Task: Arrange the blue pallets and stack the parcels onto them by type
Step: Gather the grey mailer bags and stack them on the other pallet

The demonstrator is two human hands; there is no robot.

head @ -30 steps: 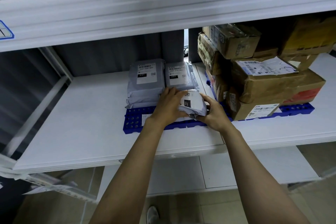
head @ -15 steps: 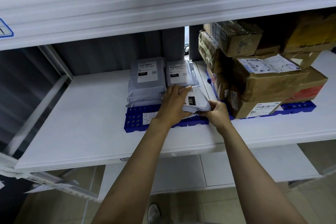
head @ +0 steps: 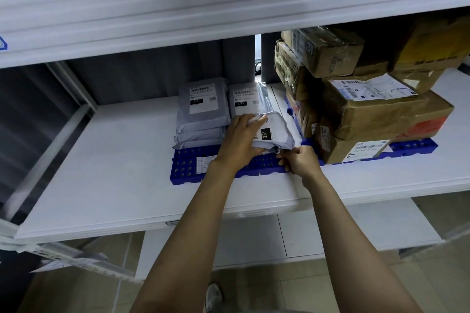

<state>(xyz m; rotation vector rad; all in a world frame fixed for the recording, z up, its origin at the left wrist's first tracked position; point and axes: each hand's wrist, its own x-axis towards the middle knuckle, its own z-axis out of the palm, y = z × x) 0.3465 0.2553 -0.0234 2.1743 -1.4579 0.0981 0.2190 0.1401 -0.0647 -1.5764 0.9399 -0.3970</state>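
Observation:
A blue pallet (head: 188, 169) lies on the white shelf (head: 106, 173). On it a stack of grey mailer bags (head: 202, 114) stands at the back left, with another grey bag (head: 245, 101) beside it. My left hand (head: 241, 138) grips the left side of a small grey bag (head: 276, 132) labelled 231, which sits at the pallet's front. My right hand (head: 298, 161) pinches that bag's near right corner. A second blue pallet (head: 412, 147) to the right carries brown cardboard boxes (head: 381, 114).
The upper shelf's front beam (head: 229, 12) hangs low over the work area. A dark back panel closes the shelf behind the bags. A lower shelf (head: 318, 234) and tiled floor lie below. A shoe tip (head: 213, 297) shows at the bottom.
The small grey bag has shifted slightly back and right on the pallet. My right hand slid from its right side down to its near corner; my left hand stays on it.

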